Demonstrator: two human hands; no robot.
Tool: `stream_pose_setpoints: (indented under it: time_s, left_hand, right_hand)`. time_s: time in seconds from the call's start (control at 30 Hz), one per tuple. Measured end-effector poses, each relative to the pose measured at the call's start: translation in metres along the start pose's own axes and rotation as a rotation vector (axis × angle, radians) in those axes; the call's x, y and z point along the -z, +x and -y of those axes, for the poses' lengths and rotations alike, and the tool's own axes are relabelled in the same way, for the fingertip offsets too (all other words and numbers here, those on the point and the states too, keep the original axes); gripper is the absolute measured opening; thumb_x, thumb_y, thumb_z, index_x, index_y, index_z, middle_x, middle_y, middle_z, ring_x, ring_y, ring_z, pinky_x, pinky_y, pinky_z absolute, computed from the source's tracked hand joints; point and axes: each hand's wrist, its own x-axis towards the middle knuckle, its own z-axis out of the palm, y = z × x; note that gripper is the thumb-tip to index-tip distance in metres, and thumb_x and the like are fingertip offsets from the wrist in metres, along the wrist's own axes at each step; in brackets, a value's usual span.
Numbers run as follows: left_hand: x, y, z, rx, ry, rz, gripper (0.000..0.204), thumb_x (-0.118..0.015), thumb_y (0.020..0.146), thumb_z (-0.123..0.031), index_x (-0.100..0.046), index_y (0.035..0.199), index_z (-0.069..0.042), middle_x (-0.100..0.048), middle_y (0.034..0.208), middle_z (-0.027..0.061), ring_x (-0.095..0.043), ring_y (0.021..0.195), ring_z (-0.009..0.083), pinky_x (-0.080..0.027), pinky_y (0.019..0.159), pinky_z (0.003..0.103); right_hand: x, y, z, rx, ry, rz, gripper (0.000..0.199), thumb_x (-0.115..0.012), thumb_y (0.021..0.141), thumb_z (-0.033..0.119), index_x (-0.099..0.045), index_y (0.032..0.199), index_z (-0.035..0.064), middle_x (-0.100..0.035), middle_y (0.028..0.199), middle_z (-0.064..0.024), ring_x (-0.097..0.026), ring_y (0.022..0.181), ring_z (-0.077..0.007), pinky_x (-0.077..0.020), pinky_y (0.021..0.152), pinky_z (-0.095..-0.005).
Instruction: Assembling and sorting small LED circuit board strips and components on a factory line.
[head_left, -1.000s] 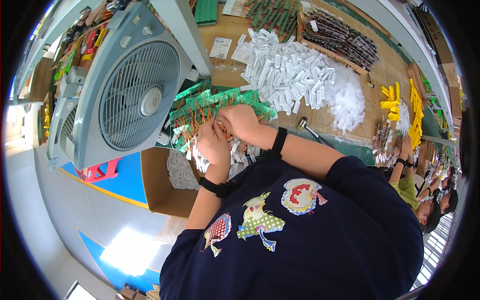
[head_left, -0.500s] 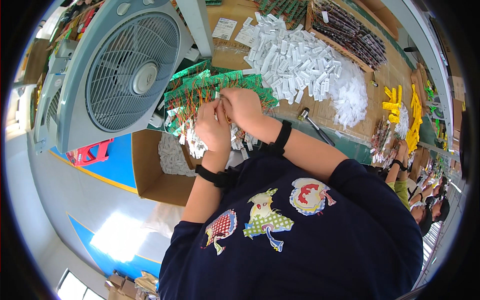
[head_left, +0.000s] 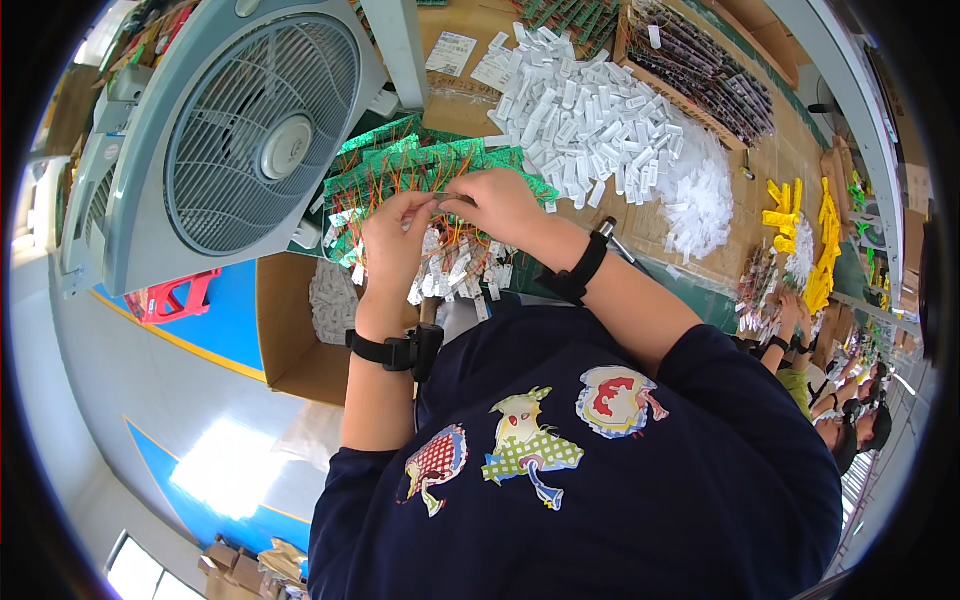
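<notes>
My left hand [head_left: 393,238] and my right hand [head_left: 497,207] meet over the near edge of the workbench, each with thumb and fingers pinched. A thin, dark small piece [head_left: 447,200] spans their fingertips; its kind is too small to make out. Beneath and behind the hands lie green circuit boards [head_left: 455,155] in overlapping rows, with orange and red wires. Small white pieces [head_left: 462,270] hang at the wire ends below my hands. To the right of the boards is a heap of white plastic casings [head_left: 590,115].
A large grey fan [head_left: 270,140] stands at left, beside a metal post [head_left: 395,50]. A hammer [head_left: 622,247] lies partly behind my right forearm. An open carton [head_left: 290,345] sits below the bench edge. Yellow parts [head_left: 822,250] and a co-worker's hands [head_left: 790,315] are at right.
My hands have drawn a little apart, the left moving left and slightly down. A thin dark piece now shows between them, where a small white end showed before. My right forearm covers more of the hammer.
</notes>
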Motion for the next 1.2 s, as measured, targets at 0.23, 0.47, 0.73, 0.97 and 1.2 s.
stream_pose_setpoints:
  time_s: [0.23,0.47,0.73,0.97,1.2]
  left_hand:
    - [0.002,0.007,-0.008,0.011,-0.115,0.059,0.014,-0.064,0.082,-0.007,-0.062,0.093,0.002,-0.064,0.083,0.0053,-0.059,0.069,0.008,-0.046,0.06,0.021]
    - [0.001,0.011,-0.008,-0.129,-0.072,0.031,0.011,-0.063,0.082,-0.007,-0.063,0.09,0.001,-0.063,0.078,0.0049,-0.059,0.07,0.0092,-0.046,0.063,0.023]
    - [-0.002,0.017,-0.006,-0.08,-0.072,0.124,0.012,-0.064,0.079,-0.004,-0.063,0.089,0.003,-0.064,0.079,0.0106,-0.062,0.07,0.0162,-0.049,0.065,0.026]
    - [-0.037,0.001,-0.011,-0.137,0.417,-0.276,0.012,-0.063,0.08,-0.008,-0.065,0.087,0.001,-0.063,0.077,0.0122,-0.061,0.065,0.0223,-0.048,0.059,0.031]
    - [-0.008,0.013,0.007,-0.169,0.059,0.133,0.011,-0.066,0.078,-0.007,-0.066,0.087,0.0,-0.063,0.076,0.0079,-0.06,0.065,0.0156,-0.047,0.06,0.027]
  right_hand:
    - [0.006,0.001,-0.005,0.025,0.072,0.027,0.02,-0.064,0.079,0.026,-0.062,0.075,0.0066,-0.059,0.065,-0.0115,-0.057,0.061,-0.0307,-0.0424,0.053,-0.0386]
    - [0.012,0.001,-0.009,-0.096,0.069,0.113,0.02,-0.063,0.077,0.028,-0.063,0.077,0.0079,-0.061,0.068,-0.012,-0.059,0.066,-0.0331,-0.0441,0.058,-0.0433]
    - [0.006,-0.008,-0.008,-0.112,0.049,0.033,0.019,-0.062,0.077,0.027,-0.062,0.073,0.0082,-0.06,0.065,-0.0123,-0.058,0.063,-0.0327,-0.0432,0.056,-0.0432]
    - [-0.019,-0.008,-0.005,-0.221,-0.033,-0.108,0.018,-0.062,0.076,0.023,-0.062,0.074,0.0052,-0.06,0.068,-0.014,-0.058,0.061,-0.0339,-0.0445,0.054,-0.0423]
    - [-0.007,-0.012,-0.022,-0.018,0.179,-0.075,0.013,-0.057,0.077,0.017,-0.058,0.073,0.0051,-0.057,0.066,-0.0159,-0.056,0.065,-0.0364,-0.0433,0.057,-0.0455]
